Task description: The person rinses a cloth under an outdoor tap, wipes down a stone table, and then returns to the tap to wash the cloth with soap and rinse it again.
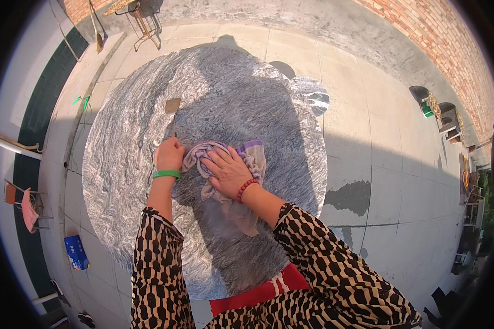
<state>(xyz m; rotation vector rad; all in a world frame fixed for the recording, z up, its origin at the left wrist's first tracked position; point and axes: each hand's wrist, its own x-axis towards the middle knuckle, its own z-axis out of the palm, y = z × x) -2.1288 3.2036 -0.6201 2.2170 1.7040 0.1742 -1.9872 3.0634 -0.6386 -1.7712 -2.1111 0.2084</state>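
A round stone-patterned tabletop [119, 172] lies before me, partly in my shadow. My left hand [169, 154], with a green band at the wrist, is closed around the handle of a metal scraper [173, 106], whose square blade points away from me. To its right my right hand [227, 170], wearing a red bead bracelet, presses flat on a crumpled light cloth [253, 158] with purple edging. The cloth lies spread on the tabletop, and part of it reaches towards me. The scraper's grip is hidden in my left fist.
Beyond the tabletop's far right edge shows a small round patterned seat [313, 96]. A blue box [76, 252] and a chair with a pink cover [29, 210] stand at the left. A broom [98, 41] leans at the far left, and a brick wall [436, 37] runs behind.
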